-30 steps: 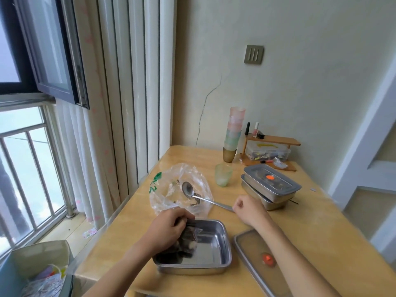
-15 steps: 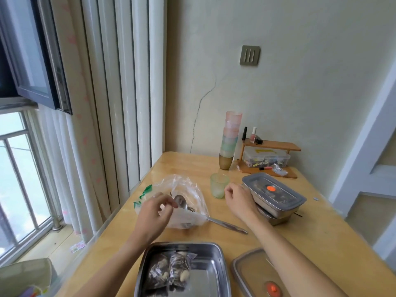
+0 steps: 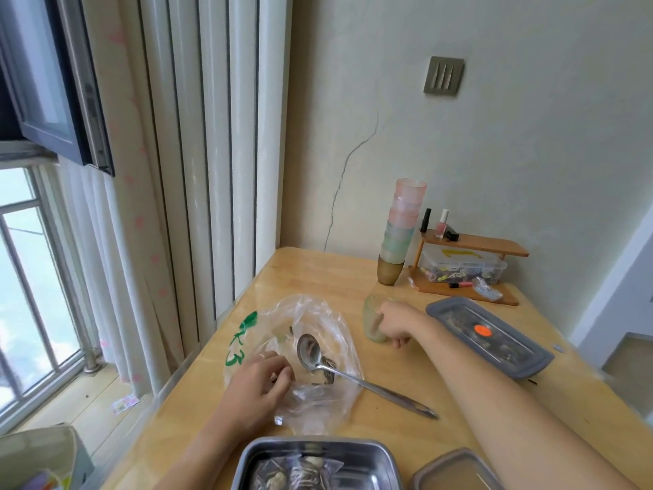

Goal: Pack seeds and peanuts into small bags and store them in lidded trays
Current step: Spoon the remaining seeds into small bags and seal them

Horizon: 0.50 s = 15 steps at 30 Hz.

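Our left hand (image 3: 259,387) pinches the clear plastic bag (image 3: 312,321) with curled fingers; our right hand (image 3: 397,323) curls its fingers round the green cup (image 3: 371,318).

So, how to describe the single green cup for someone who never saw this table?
On the wooden table, find the tall stack of cups at the far edge. In front of it stands one pale green cup alone, and the right hand grips it.
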Available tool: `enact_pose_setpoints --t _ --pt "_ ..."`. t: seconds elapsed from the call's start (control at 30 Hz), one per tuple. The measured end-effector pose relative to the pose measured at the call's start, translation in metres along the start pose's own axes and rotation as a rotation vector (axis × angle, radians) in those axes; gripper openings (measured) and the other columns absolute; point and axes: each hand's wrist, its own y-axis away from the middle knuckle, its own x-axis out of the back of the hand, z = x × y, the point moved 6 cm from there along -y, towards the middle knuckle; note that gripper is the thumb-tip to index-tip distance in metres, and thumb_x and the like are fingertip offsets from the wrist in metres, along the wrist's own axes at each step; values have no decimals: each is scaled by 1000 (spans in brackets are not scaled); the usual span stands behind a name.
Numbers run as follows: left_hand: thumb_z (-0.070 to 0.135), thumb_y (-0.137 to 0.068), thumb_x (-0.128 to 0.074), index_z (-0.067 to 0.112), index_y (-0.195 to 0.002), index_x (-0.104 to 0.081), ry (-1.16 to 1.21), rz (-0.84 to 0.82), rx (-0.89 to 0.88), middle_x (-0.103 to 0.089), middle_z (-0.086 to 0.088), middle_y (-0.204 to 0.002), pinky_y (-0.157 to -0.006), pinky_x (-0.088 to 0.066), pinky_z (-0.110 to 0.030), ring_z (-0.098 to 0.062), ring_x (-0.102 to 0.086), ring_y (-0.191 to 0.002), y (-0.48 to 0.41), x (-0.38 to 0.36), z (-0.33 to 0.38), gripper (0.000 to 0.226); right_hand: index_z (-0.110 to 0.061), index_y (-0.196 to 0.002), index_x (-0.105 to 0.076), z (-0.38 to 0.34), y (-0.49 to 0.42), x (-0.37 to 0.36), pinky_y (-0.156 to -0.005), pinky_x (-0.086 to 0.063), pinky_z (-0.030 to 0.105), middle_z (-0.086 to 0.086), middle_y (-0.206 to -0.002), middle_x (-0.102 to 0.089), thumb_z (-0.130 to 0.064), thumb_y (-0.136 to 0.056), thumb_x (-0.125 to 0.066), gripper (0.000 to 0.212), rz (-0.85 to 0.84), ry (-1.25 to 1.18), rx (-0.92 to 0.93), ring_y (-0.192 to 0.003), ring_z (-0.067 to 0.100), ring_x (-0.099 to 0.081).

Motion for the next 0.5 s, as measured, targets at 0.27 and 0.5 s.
enact_pose_setpoints --t 0.27,0.5 --pt "30 -95 -52 27 -74 -65 34 13 -1 -60 13 -74 -69 -44 -24 -3 -55 -75 0 2 -2 25 -12 -115 -75 -10 1 20 -68 -60 35 18 -74 -76 -2 -88 -40 45 149 -110 60 -65 30 -69" --pt "21 -97 -58 27 -76 -68 56 35 -7 -61 14 -74 -69 -47 -27 -5 -57 -75 1 4 0 24 -12 -50 -60 8 4 44 -75 -60 40 20 -78 -72 -14 -80 -43 34 500 -234 77 -77 35 -69"
